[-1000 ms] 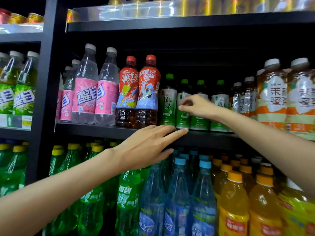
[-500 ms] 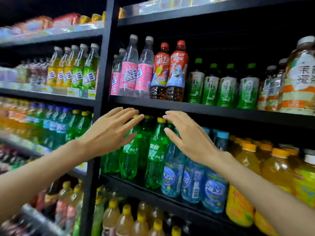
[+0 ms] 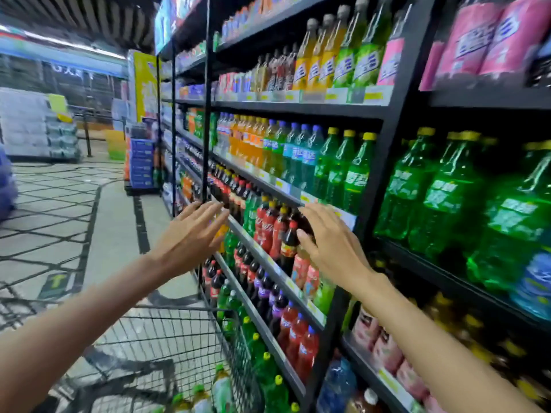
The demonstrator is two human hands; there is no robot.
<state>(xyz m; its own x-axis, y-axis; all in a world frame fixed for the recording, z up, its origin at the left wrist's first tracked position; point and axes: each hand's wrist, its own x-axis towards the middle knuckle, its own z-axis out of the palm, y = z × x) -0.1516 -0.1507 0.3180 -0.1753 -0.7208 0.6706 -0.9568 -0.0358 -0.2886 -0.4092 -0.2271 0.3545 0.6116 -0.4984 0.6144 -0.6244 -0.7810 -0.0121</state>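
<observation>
A tall black shelving unit [image 3: 298,110] runs along the right side of the aisle, packed with soft drinks on every level. The tiled floor [image 3: 113,222] stretches away on the left. Low in the view stands a wire shopping cart [image 3: 185,335], with a few green-capped bottles [image 3: 220,389] lying in its near corner. Large green soda bottles [image 3: 354,177] with yellow caps fill the shelf at chest height. One level below them is a row of cola bottles [image 3: 269,231] with red caps and red labels, standing upright at the front edge of their shelf.

Both arms are stretched out towards this lower row. The right hand [image 3: 334,245] is released, with its fingers straight and spread. Its fingertips lie over the nearest of the cola bottles, possibly touching it, though the blur leaves that unclear. The left hand [image 3: 190,236] is also released and spread. It grasps nothing and hangs in the air just in front of the shelf edge, left of the cola bottles.
</observation>
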